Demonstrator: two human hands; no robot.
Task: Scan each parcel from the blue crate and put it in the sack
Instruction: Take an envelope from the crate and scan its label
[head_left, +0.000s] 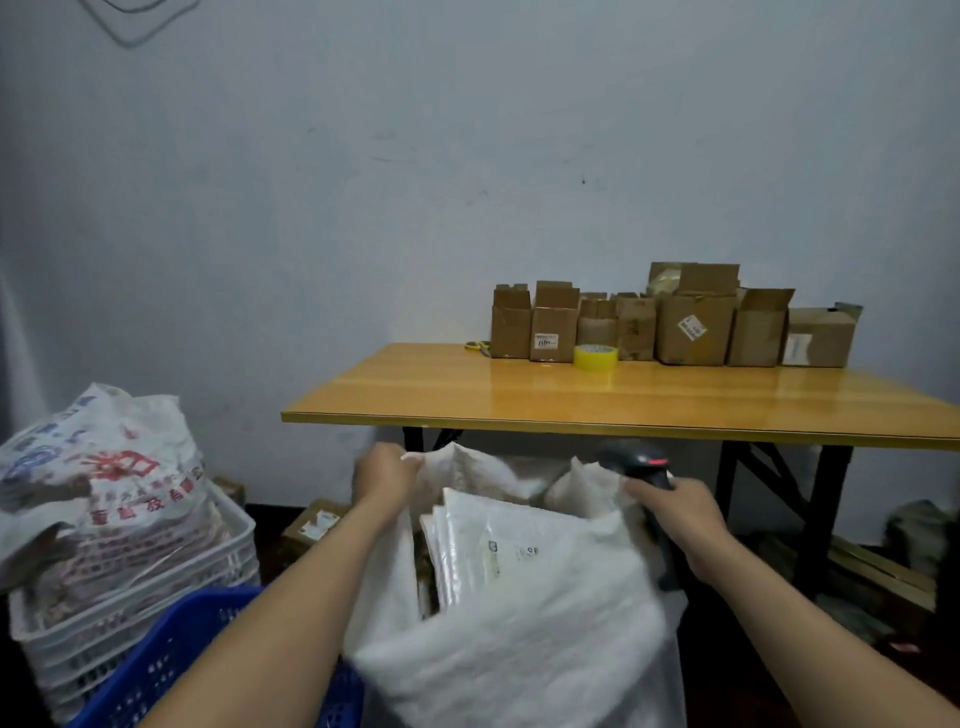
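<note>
A large white woven sack (519, 654) stands open in front of me, below the table. My left hand (387, 470) grips the sack's far left rim and holds it up. My right hand (680, 512) holds a black handheld scanner (641, 465) with a red light, and also touches the sack's right rim. Inside the sack lie flat white plastic parcels (509, 551) with small printed marks. A corner of the blue crate (171, 660) shows at the lower left, under my left forearm; its contents are hidden.
A yellow wooden table (597, 400) on black legs carries a row of cardboard boxes (670, 325), a yellow tape roll (595, 357) and yellow-handled scissors (478, 346). At left, white stacked crates (150, 587) hold a printed sack (104, 467). Boxes lie on the floor.
</note>
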